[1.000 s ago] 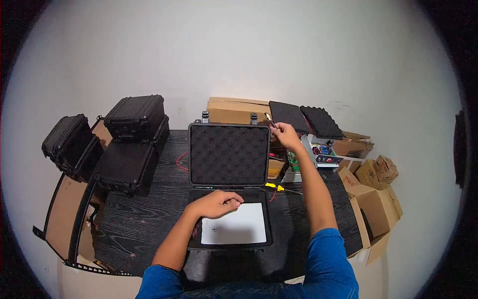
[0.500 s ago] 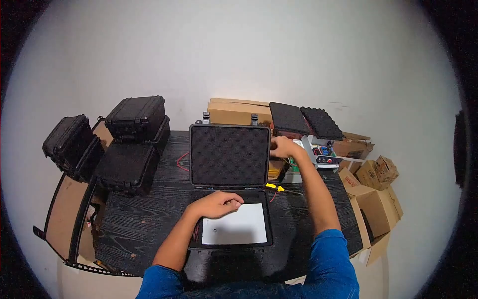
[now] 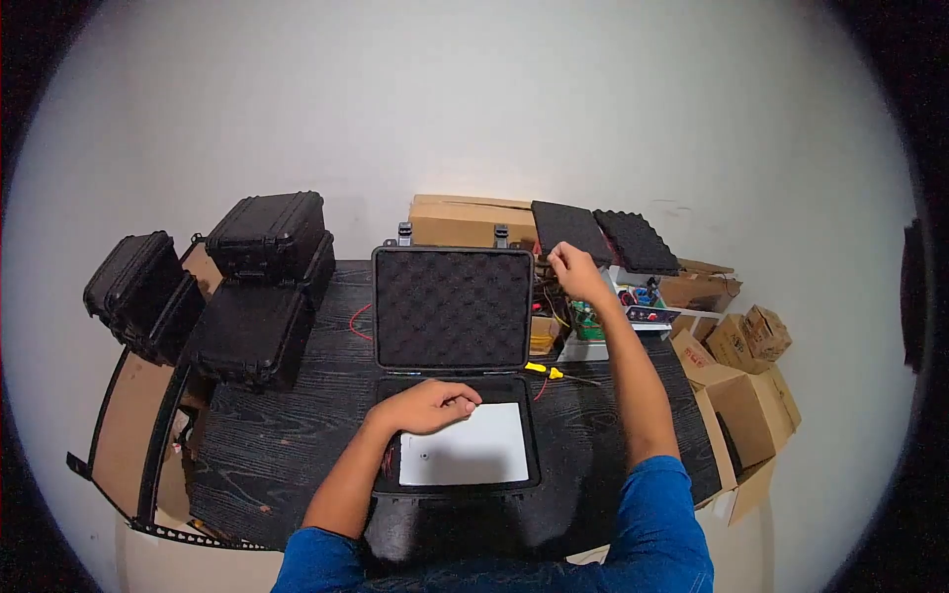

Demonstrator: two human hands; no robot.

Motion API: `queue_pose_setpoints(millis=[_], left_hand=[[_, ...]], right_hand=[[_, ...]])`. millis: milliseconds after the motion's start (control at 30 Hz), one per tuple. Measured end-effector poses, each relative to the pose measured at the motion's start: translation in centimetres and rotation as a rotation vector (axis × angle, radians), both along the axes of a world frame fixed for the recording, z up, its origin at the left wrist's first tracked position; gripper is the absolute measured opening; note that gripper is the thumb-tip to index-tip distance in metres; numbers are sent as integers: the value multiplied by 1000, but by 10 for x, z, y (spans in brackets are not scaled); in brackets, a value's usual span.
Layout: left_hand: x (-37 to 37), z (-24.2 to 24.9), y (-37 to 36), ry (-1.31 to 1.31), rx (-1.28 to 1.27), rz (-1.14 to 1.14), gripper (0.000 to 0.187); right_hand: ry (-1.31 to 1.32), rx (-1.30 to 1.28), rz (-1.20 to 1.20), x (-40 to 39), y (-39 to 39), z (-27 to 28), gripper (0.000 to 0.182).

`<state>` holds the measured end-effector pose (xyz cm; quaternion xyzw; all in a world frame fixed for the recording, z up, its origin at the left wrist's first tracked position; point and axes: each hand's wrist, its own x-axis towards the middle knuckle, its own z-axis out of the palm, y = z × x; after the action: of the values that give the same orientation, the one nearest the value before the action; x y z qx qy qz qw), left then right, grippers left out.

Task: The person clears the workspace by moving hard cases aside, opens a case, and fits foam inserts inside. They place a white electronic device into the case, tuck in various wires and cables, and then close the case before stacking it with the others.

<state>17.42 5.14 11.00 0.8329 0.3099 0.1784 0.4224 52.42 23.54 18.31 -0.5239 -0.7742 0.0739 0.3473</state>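
A black hard case stands open, its lid [image 3: 453,306] lined with bumpy foam. Lying in its base is a white panel [image 3: 474,455] with a small dark round spot. My left hand [image 3: 427,406] rests over the panel's upper left corner, fingers curled towards the thumb; anything between them is hidden. Right of the lid, my right hand [image 3: 578,274] is raised above boxes and electronics, its fingers pinched together. What they hold, if anything, is too small to make out. A yellow-handled screwdriver [image 3: 544,371] lies beside the case hinge.
Closed black cases [image 3: 247,331] are stacked at the left. Behind the lid is a cardboard box [image 3: 470,219], with dark foam sheets [image 3: 636,242] to its right. An electronics unit [image 3: 647,308] sits at the back right, and an opened carton [image 3: 746,415] by the table's right edge.
My right hand has lifted up and slightly right, away from the boxes beside the lid, uncovering wires there. My left hand stays at the panel's corner.
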Motion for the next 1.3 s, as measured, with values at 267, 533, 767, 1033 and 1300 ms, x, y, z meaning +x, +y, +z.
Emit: queue_pose_setpoints(millis=[267, 533, 767, 1033, 1300], left_hand=[[-1, -1, -1, -10, 35, -6, 42], [-1, -2, 0, -8, 16, -5, 42], [-2, -6, 2, -24, 6, -18, 43], [-2, 0, 1, 3, -7, -22, 43], [-1, -3, 0, -32, 22, -2, 42]], right_hand=[[7, 71, -20, 4, 50, -15, 25], [-469, -200, -238, -46, 78, -44, 34], [-365, -77, -299, -35, 91, -51, 28], [571, 267, -55, -6, 50, -5, 15], [924, 533, 153, 9, -43, 26, 26]])
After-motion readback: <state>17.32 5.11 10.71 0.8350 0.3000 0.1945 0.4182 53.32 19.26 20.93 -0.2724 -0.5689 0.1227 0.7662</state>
